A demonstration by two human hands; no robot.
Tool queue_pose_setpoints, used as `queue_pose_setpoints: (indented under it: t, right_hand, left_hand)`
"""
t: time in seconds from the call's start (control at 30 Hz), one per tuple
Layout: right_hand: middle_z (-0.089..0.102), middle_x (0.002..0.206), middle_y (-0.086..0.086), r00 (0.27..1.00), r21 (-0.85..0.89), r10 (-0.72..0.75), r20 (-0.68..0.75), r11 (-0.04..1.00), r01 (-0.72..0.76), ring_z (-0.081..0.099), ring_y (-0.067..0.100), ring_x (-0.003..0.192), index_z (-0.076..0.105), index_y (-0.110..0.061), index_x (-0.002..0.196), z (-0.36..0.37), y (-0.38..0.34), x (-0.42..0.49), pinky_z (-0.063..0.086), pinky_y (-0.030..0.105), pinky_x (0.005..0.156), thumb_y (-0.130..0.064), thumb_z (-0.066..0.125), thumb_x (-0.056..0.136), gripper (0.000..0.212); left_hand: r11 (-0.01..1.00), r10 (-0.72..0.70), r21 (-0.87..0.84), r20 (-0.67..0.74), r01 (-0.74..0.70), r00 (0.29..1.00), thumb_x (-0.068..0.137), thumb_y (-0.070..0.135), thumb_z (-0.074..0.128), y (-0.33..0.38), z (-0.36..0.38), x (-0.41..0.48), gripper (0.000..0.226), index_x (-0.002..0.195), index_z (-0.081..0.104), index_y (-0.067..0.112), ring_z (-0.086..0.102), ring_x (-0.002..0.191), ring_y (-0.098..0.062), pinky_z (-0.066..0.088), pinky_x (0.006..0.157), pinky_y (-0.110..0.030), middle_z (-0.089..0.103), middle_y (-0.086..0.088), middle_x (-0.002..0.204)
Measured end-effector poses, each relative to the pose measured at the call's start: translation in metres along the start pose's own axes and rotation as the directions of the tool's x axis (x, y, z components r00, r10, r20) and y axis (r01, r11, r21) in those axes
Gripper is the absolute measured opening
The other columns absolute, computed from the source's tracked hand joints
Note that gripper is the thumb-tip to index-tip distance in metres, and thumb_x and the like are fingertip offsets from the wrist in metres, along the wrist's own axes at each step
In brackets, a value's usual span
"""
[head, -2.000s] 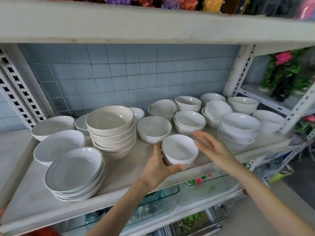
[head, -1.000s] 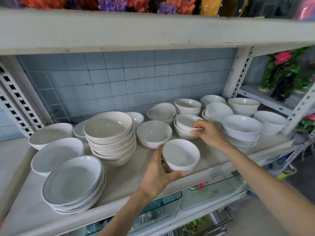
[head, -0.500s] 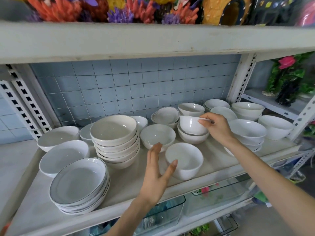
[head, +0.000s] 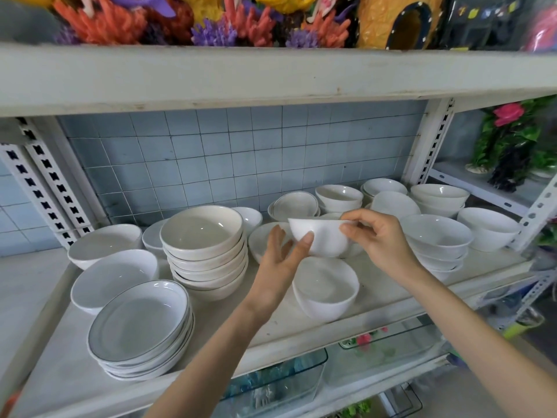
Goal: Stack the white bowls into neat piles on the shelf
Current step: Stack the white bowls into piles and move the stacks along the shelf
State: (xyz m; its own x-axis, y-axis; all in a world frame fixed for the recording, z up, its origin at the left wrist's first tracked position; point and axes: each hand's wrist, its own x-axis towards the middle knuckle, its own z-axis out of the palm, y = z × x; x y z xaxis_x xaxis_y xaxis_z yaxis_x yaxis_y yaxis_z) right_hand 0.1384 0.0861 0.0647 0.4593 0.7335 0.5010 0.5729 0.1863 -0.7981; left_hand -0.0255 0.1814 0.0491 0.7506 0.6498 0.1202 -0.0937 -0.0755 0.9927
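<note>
The right hand (head: pixel 379 239) pinches a small round white bowl (head: pixel 325 236), now above the front white bowl (head: pixel 325 291); the left hand (head: pixel 280 257), fingers straight, rose to touch it

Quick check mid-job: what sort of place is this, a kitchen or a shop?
Likely a shop or stockroom, not a kitchen: slotted metal shelving, piles of white bowls, artificial coral ornaments above, clear tanks below.
</note>
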Motion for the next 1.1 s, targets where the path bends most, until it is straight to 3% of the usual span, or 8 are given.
queue_pose_setpoints:
  t: [0.1, 0.17, 0.3, 0.43, 0.5, 0.57, 0.9, 1.1]
  right_hand:
    - [0.064, 0.076, -0.022, 0.998, 0.030, -0.040, 0.043, 0.999, 0.039, 0.057, -0.002, 0.075, 0.066, -0.036, 0.078, 0.006, -0.006, -0.011, 0.045, 0.015, 0.074, -0.021, 0.069, 0.080, 0.016]
    - [0.063, 0.079, -0.019, 0.996, 0.034, -0.063, 0.059, 0.998, 0.061, 0.057, 0.002, 0.078, 0.068, -0.043, 0.080, 0.009, -0.010, -0.016, 0.048, 0.022, 0.077, -0.039, 0.067, 0.076, 0.006]
    - [0.061, 0.105, -0.020, 0.991, 0.045, -0.118, 0.067, 0.992, 0.115, 0.056, 0.008, 0.106, 0.069, -0.043, 0.086, 0.010, -0.014, -0.024, 0.042, 0.021, 0.093, -0.059, 0.063, 0.076, 0.020]
    - [0.051, 0.127, -0.020, 0.996, 0.178, -0.041, 0.078, 0.984, 0.027, 0.045, 0.007, 0.127, 0.059, -0.042, 0.109, 0.016, -0.014, -0.034, 0.039, 0.020, 0.101, -0.062, 0.072, 0.066, 0.049]
    - [0.051, 0.126, -0.022, 0.995, 0.255, 0.057, 0.086, 0.964, -0.077, 0.046, -0.003, 0.123, 0.047, -0.038, 0.121, 0.018, -0.014, -0.037, 0.041, 0.017, 0.100, -0.065, 0.077, 0.053, 0.079]
    - [0.048, 0.126, -0.020, 0.985, 0.294, 0.125, 0.120, 0.943, -0.156, 0.049, -0.010, 0.116, 0.040, -0.036, 0.123, 0.021, -0.018, -0.040, 0.044, 0.013, 0.092, -0.067, 0.080, 0.044, 0.094]
    - [0.061, 0.117, -0.010, 0.972, 0.392, 0.120, 0.203, 0.899, -0.193, 0.058, 0.003, 0.109, 0.045, -0.017, 0.125, 0.032, -0.056, -0.049, 0.048, 0.014, 0.082, -0.061, 0.082, 0.046, 0.098]
    - [0.063, 0.120, -0.011, 0.973, 0.479, 0.096, 0.208, 0.858, -0.187, 0.057, 0.007, 0.114, 0.050, -0.024, 0.123, 0.059, -0.069, -0.047, 0.049, 0.017, 0.085, -0.056, 0.085, 0.047, 0.090]
  left_hand:
    - [0.999, 0.048, 0.007, -0.001, -0.048, 0.999, 0.078, 0.049, 0.067, -0.004, -0.002, 0.003, 0.059, 0.117, 0.052, 0.007, 0.059, 0.096, -0.002, 0.047, 0.086, -0.020, 0.062, 0.006, 0.103]
    - [0.996, 0.075, -0.040, -0.020, -0.076, 0.997, 0.073, 0.042, 0.071, -0.006, -0.003, 0.000, 0.060, 0.118, 0.054, 0.008, 0.062, 0.102, -0.007, 0.049, 0.086, -0.022, 0.066, 0.003, 0.110]
    - [0.994, 0.096, -0.057, -0.039, -0.098, 0.995, 0.066, 0.041, 0.074, -0.006, -0.005, -0.005, 0.068, 0.123, 0.052, 0.011, 0.062, 0.108, -0.011, 0.051, 0.089, -0.024, 0.067, 0.001, 0.117]
    - [0.992, 0.106, -0.064, -0.061, -0.110, 0.992, 0.071, 0.027, 0.077, -0.007, -0.004, -0.011, 0.059, 0.123, 0.052, 0.014, 0.062, 0.107, -0.007, 0.049, 0.084, -0.019, 0.067, 0.004, 0.114]
    - [0.989, 0.111, -0.091, -0.074, -0.118, 0.991, 0.069, 0.024, 0.077, -0.006, -0.005, -0.014, 0.060, 0.123, 0.052, 0.014, 0.062, 0.107, -0.007, 0.049, 0.082, -0.017, 0.067, 0.002, 0.116]
    - [0.986, 0.118, -0.105, -0.081, -0.126, 0.990, 0.067, 0.024, 0.079, -0.004, -0.007, -0.019, 0.063, 0.124, 0.052, 0.016, 0.062, 0.108, -0.007, 0.049, 0.082, -0.017, 0.065, 0.001, 0.118]
    - [0.973, 0.201, -0.100, -0.088, -0.210, 0.976, 0.066, 0.028, 0.077, 0.020, -0.024, -0.059, 0.065, 0.124, 0.049, 0.023, 0.059, 0.113, -0.007, 0.048, 0.089, -0.020, 0.064, 0.009, 0.119]
    - [0.968, 0.236, -0.043, -0.178, -0.247, 0.955, 0.065, 0.030, 0.078, 0.031, -0.043, -0.080, 0.076, 0.132, 0.044, 0.019, 0.057, 0.116, -0.010, 0.048, 0.094, -0.024, 0.062, 0.002, 0.124]
